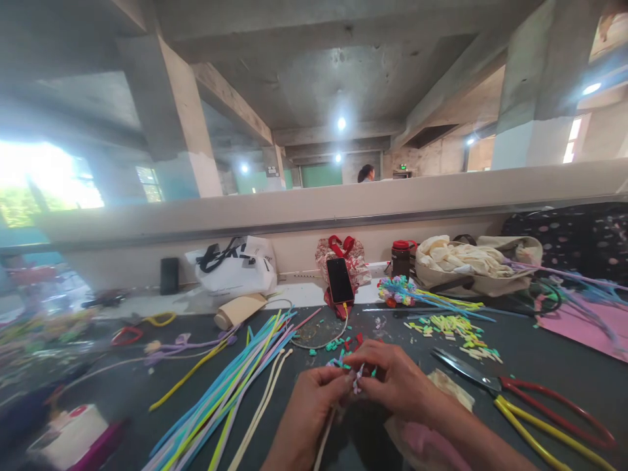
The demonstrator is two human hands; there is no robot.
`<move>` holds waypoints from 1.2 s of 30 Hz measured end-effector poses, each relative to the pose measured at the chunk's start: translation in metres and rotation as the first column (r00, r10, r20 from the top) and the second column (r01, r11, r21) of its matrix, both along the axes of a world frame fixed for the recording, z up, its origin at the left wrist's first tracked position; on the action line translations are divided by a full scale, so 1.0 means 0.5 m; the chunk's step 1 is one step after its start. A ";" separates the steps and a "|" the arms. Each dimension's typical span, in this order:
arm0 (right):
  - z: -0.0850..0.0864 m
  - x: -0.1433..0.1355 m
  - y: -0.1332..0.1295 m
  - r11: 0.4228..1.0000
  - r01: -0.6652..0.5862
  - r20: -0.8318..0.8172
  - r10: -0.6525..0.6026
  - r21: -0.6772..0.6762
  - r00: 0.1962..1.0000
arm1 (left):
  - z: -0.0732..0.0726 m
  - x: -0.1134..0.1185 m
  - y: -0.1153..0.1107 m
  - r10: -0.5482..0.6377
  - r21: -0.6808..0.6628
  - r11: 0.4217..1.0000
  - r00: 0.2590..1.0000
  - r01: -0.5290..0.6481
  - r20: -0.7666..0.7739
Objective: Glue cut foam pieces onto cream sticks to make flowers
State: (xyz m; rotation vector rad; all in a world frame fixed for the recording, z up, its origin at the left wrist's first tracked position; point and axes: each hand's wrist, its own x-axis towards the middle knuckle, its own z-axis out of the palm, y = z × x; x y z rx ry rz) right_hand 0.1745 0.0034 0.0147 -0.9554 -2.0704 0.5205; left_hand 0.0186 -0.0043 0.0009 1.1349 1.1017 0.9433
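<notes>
Low in the middle of the view, my left hand [311, 405] and my right hand [400, 383] meet at the fingertips. Both pinch a small cluster of lavender and teal pieces [358, 381], apparently bits of fuzzy craft stem. A pale stem [324, 438] runs down below my left hand; whether it joins the cluster is hidden by the fingers. Left of my hands lies a bundle of blue, yellow and lilac fuzzy stems [235, 386], with several cream stems [262, 405] beside it. Short teal pieces [336, 345] and red pieces [354, 341] lie just beyond my fingers.
Scissors [490, 381] with red and yellow handles lie at right, near cut yellow-green pieces [456, 330]. Behind stand a propped phone [339, 281] on a cable, a finished-looking colourful bunch [397, 290], a dark bottle [401, 260] and a white bag [240, 267].
</notes>
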 end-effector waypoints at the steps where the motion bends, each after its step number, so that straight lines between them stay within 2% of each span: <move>1: -0.001 -0.001 -0.001 1.000 -0.006 0.003 0.006 0.015 1.000 | 0.000 -0.001 -0.001 -0.002 0.004 1.000 1.000 0.002 -0.007; 7: -0.007 -0.003 -0.001 0.999 -0.050 -0.012 0.050 0.014 0.999 | -0.005 -0.005 0.001 -0.011 0.008 1.000 0.999 0.012 -0.053; 12: -0.010 -0.003 0.004 0.998 -0.050 -0.043 0.051 0.025 0.998 | -0.012 -0.005 0.004 -0.004 -0.024 1.000 1.000 0.004 0.016; 17: -0.010 0.000 0.007 0.999 -0.035 -0.069 0.035 -0.006 0.997 | -0.001 -0.004 -0.001 -0.052 -0.024 0.998 0.997 0.053 0.065; 21: -0.014 0.002 0.007 0.997 -0.011 -0.074 0.006 -0.071 0.997 | 0.000 -0.006 0.003 -0.097 -0.009 0.995 0.995 0.097 -0.021; 23: -0.017 0.007 0.011 0.988 -0.044 -0.114 0.027 -0.149 0.993 | -0.003 -0.009 0.007 -0.108 -0.030 0.994 0.994 0.108 -0.023; 25: -0.017 0.018 0.019 0.960 -0.096 -0.195 0.044 -0.263 0.980 | -0.003 -0.012 0.009 -0.067 -0.039 0.997 0.997 0.068 0.025; 27: -0.014 0.032 0.029 0.931 -0.087 -0.230 0.004 -0.354 0.973 | 0.001 -0.015 0.009 0.009 -0.041 0.999 0.995 -0.005 0.097; 29: -0.009 0.045 0.037 0.940 0.023 -0.099 -0.060 -0.341 0.993 | 0.008 -0.019 0.008 0.065 -0.048 0.997 0.982 -0.057 0.177; 31: -0.006 0.051 0.040 0.969 0.149 0.169 -0.116 -0.199 0.979 | 0.012 -0.024 0.009 0.085 -0.064 0.995 0.969 -0.072 0.233; 33: -0.008 0.047 0.042 0.980 0.193 0.386 -0.157 -0.056 0.909 | 0.011 -0.030 0.014 0.093 -0.077 0.994 0.960 -0.075 0.265; 36: -0.019 0.028 0.047 0.980 0.201 0.514 -0.167 -0.011 0.841 | 0.005 -0.037 0.023 0.105 -0.103 0.992 0.947 -0.077 0.302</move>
